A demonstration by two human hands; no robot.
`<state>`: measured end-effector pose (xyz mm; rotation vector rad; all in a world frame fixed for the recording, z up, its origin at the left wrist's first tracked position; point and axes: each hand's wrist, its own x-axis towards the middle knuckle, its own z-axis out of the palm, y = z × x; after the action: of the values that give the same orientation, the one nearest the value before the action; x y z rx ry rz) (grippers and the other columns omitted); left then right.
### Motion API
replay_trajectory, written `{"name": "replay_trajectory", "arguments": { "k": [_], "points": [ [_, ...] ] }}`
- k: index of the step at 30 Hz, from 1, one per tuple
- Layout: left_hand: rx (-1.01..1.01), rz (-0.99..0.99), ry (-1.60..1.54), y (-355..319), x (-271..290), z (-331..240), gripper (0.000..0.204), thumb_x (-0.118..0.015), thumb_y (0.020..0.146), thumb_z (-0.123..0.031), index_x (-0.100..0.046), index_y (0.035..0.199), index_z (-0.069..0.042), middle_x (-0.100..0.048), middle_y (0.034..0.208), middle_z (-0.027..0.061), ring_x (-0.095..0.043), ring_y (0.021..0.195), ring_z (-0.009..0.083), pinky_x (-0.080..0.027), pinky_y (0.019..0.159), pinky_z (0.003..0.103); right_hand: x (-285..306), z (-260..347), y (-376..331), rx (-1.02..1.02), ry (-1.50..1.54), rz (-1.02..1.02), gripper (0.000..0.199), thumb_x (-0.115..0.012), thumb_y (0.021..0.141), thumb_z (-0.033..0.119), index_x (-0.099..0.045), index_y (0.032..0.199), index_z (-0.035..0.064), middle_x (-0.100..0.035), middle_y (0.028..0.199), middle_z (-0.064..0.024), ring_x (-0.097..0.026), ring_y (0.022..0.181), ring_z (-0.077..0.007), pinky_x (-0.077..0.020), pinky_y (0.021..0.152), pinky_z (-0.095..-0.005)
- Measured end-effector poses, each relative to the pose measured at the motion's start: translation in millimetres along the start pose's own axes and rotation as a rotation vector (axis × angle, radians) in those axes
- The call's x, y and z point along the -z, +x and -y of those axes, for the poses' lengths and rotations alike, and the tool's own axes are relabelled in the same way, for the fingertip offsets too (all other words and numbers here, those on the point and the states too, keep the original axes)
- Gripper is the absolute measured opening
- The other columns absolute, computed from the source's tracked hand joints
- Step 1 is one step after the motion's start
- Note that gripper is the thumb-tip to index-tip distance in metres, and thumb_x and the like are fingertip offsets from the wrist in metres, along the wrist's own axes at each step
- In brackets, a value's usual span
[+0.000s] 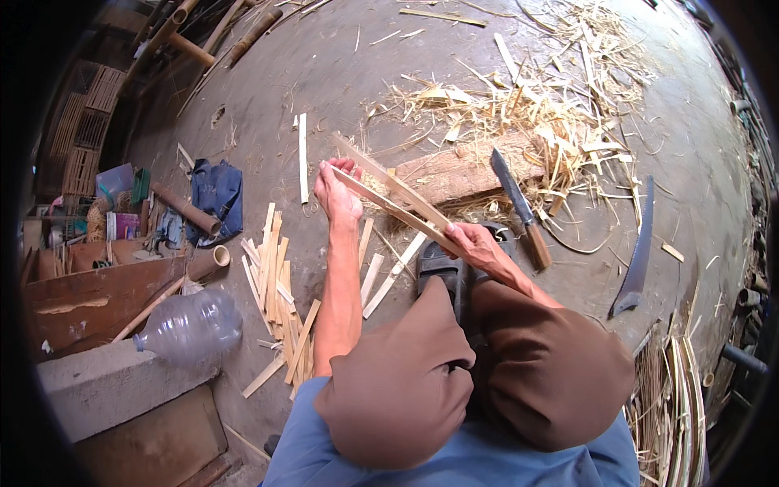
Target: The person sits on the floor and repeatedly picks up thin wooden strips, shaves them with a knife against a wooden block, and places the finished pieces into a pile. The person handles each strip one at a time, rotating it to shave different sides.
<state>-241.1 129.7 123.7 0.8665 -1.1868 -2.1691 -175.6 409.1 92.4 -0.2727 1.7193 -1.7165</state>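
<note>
Two pale bamboo strips point(414, 199) reach from my right hand toward the far left, spread apart at their far ends. My right hand point(479, 243) is closed around their near ends, above my shoes. My left hand point(339, 191) grips the far part of the lower strip between thumb and fingers. The other strip's far end rises free beside it and looks blurred. Just beyond my hands lies a worn wooden block point(471, 169). A knife point(511, 187) with a dark blade and wooden handle rests with its blade against the block's right part.
Shavings point(560, 122) cover the floor around the block. A saw blade point(637, 252) lies at the right, near bundled strips point(682, 406). Cut bamboo strips point(280, 284) are piled left of my legs. A clear plastic bottle point(195, 325) lies on a concrete ledge point(122, 385); blue cloth point(217, 199) sits beyond.
</note>
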Motion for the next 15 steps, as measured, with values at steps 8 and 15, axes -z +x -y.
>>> {"name": "replay_trajectory", "arguments": {
  "k": [8,15],
  "points": [
    [-0.233,0.129,-0.247,-26.3,-1.4,-90.3,0.050,-0.046,0.100,-0.055,-0.043,0.069,-0.016,-0.029,0.052,-0.0034,-0.025,0.042,0.0084,-0.020,0.039,0.024,23.8,-11.2,3.8,0.172,-0.793,-0.385,0.042,-0.053,0.100,0.038,-0.060,0.126,0.0050,-0.061,0.119,-0.0222,-0.061,0.106,-0.0393,-0.0485,0.088,-0.0450],
    [-0.379,0.308,-0.337,-39.7,-54.2,-79.7,0.054,-0.040,0.100,-0.060,-0.043,0.068,-0.016,-0.025,0.052,-0.0045,-0.021,0.043,0.0087,-0.018,0.041,0.024,97.8,-87.0,-36.0,-0.030,-1.218,-0.805,0.066,-0.064,0.090,0.029,-0.038,0.148,0.0099,-0.058,0.114,-0.0224,-0.063,0.093,-0.0425,-0.0493,0.077,-0.0567]
  ]
}}
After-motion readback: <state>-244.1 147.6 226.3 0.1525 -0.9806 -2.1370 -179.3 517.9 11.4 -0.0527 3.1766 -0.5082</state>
